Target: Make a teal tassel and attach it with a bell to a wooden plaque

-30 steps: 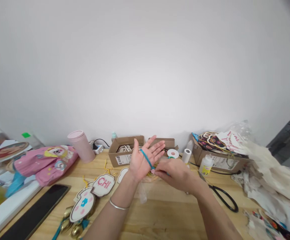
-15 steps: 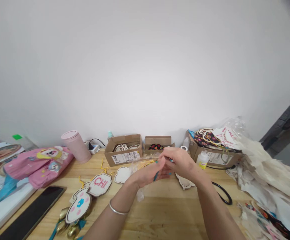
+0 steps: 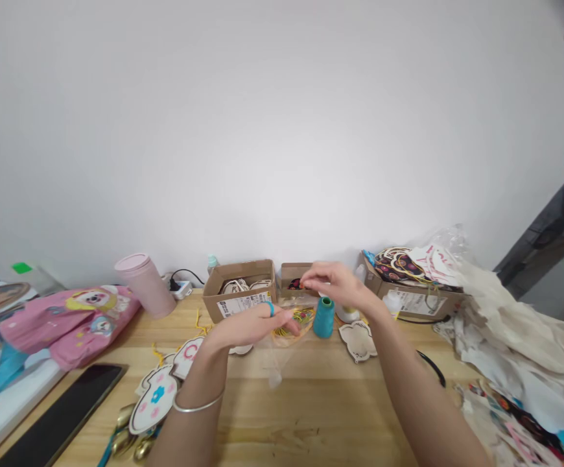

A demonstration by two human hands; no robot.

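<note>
My left hand (image 3: 257, 322) reaches over a clear plastic bag (image 3: 282, 357) with yellow cords (image 3: 301, 319) in it. Its fingers are stretched out, and a teal band circles one finger. My right hand (image 3: 333, 282) is raised at the small cardboard box (image 3: 292, 267) by the wall, fingertips pinched together. A speck of orange-red shows at those fingertips; whether it is held or lies behind them is unclear. Between the hands stands a teal cone of thread (image 3: 323, 319). Right of it lies a pale flower-shaped wooden piece (image 3: 358, 342).
An open box of wooden pieces (image 3: 238, 305) stands left, a heaped box (image 3: 421, 303) right. Far left are a pink tumbler (image 3: 146, 285), a pink bag (image 3: 75, 324) and a black phone (image 3: 63, 415). Painted tags (image 3: 154, 399) lie near bells. Pale fabric (image 3: 520, 331) covers the right side.
My hands have parted: the left moved left and its fingers straightened, the right rose toward the small box. The teal thread cone, hidden behind the hands before, is now in full view.
</note>
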